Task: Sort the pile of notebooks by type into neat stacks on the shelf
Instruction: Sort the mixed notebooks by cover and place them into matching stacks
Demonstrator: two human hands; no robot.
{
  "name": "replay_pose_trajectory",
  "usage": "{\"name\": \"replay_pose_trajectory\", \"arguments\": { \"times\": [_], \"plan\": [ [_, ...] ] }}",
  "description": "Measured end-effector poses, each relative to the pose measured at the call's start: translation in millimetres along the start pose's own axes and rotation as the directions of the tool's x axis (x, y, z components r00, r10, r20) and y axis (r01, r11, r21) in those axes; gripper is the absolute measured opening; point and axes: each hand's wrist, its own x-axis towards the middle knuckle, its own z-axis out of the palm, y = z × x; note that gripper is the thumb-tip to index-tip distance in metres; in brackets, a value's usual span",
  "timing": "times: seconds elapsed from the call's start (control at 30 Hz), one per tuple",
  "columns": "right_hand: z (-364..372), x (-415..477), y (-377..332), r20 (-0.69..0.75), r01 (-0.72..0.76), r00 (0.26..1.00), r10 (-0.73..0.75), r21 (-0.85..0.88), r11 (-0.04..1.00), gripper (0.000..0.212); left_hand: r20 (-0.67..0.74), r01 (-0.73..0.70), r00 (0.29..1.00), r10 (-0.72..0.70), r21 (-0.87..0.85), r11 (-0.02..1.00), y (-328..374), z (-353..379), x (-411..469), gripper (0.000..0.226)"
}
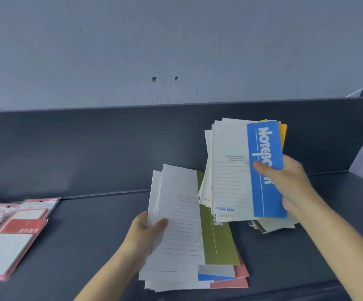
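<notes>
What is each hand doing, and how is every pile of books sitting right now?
left hand, gripping the green-strip notebooks by their left edge.
right hand, gripping the blue-topped notebooks, thumb on the blue strip.
green-strip notebooks, fanned, in the left hand.
blue-topped notebooks, fanned, held up.
pink notebooks, lying flat under the green-strip ones.
pink packs, lying overlapped at far left.
shelf, bearing everything.

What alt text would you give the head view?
On a dark shelf, the right hand grips a fanned bunch topped by a blue notebook; the left hand holds a green notebook over a loose pile. Pink packets lie left.
</notes>
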Motion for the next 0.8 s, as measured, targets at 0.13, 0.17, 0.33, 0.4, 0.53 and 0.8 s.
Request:
{"name": "replay_pose_trajectory", "arguments": {
  "times": [0.13, 0.17, 0.33, 0.4, 0.53, 0.8],
  "plan": [
    [-2, 3, 3, -0.062, -0.001, 0.998, 0.0, -0.019, 1.0, 0.015, 0.083, -0.044, 0.996, 0.035, 0.113, 0.993, -5, -1, -2, 0.037],
    [-3, 2, 5, -0.067, -0.008, 0.998, 0.006, -0.029, 1.0, 0.014, 0.084, -0.036, 0.996, 0.028, 0.091, 0.995, -5, -3, -1, 0.037],
    [-8, -1, 14, -0.073, -0.041, 0.997, 0.035, -0.087, 0.995, 0.016, 0.061, 0.094, 0.992, -0.106, 0.18, 0.979, -6, -8, 2, 0.05],
    [-11, -4, 19, -0.095, -0.048, 0.995, 0.04, -0.077, 0.996, 0.018, -0.069, 0.101, 0.995, -0.079, 0.454, 0.885, 3, 0, -2, 0.023],
    [-19, -9, 29, -0.124, -0.064, 0.991, 0.056, -0.063, 0.996, 0.023, 0.013, -0.114, 0.981, 0.192, 0.842, 0.528, 11, 22, -4, 0.057],
    [-89, -11, 25, -0.202, -0.107, 0.976, 0.078, -0.133, 0.985, 0.017, 0.411, -0.523, 0.806, 0.427, 0.832, 0.185, 18, 86, 21, 0.038]
  ]
}}
